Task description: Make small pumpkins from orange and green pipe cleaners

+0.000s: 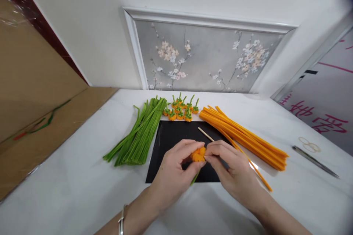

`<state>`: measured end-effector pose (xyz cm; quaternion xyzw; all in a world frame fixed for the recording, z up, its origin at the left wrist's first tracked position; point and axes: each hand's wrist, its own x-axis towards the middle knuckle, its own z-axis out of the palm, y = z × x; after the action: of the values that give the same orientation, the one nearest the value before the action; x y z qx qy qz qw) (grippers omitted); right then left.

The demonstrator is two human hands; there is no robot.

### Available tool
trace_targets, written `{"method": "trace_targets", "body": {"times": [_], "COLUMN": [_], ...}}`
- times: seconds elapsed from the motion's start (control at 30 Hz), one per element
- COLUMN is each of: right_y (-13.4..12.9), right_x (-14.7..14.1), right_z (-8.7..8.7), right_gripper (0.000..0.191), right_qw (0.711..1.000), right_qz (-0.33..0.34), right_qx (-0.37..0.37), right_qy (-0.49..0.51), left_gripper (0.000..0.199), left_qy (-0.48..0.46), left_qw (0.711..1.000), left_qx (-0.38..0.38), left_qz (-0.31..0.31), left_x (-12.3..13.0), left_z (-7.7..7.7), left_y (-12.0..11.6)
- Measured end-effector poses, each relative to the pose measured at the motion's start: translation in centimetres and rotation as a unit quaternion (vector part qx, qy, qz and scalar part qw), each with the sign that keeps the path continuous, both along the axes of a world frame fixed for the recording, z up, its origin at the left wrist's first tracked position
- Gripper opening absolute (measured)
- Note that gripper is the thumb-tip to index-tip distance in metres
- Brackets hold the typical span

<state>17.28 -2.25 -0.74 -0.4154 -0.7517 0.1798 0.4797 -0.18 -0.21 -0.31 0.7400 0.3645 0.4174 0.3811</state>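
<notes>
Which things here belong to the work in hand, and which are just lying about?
Likely in the work:
- orange piece between left hand and right hand
- green strips
- orange strips
- small orange-and-green pieces
- black mat
- perhaps pale stick

Seemingly just lying about:
- pointed metal tool
- thin loops
- cardboard

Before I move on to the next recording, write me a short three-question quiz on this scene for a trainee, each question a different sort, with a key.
1. True or false: the green bundle lies to the left of the orange bundle.

2. Choose one. What do the left hand and right hand both touch?
A) the tweezers
B) the orange piece
C) the rubber bands

3. Fill in: the bangle is on the ____ wrist.

Key: 1 true; 2 B; 3 left.
</notes>
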Motion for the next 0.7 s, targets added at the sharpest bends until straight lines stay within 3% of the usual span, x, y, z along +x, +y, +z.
{"method": "trace_targets", "body": {"times": [0.23, 0.4, 0.57, 0.7], "right_y": [0.1, 0.4, 0.4, 0.4], "right_x": [0.4, 1.1, 1.7, 1.4], "right_z": [0.0, -0.2, 0.2, 0.4], "right_gripper": [0.018, 0.018, 0.010, 0.017], "right_qw": [0.999, 0.997, 0.994, 0.960], "right_qz": [0.038, 0.059, 0.047, 0.037], "right_qx": [0.021, 0.045, -0.071, -0.207], "right_qy": [0.009, 0.001, 0.071, 0.186], "left_gripper": [0.030, 0.033, 0.040, 0.042], "left_qy": [-0.115, -0.142, -0.128, -0.077], "left_qw": [0.989, 0.978, 0.979, 0.991], "left_qx": [-0.083, -0.137, -0.131, -0.078], "left_qz": [-0.028, -0.062, -0.085, -0.082], "left_x": [0.3, 0.3, -0.1, -0.7], "left_z": [0.2, 0.2, 0.7, 0.5], "left_y": [-0.3, -0.2, -0.2, 0.0]}}
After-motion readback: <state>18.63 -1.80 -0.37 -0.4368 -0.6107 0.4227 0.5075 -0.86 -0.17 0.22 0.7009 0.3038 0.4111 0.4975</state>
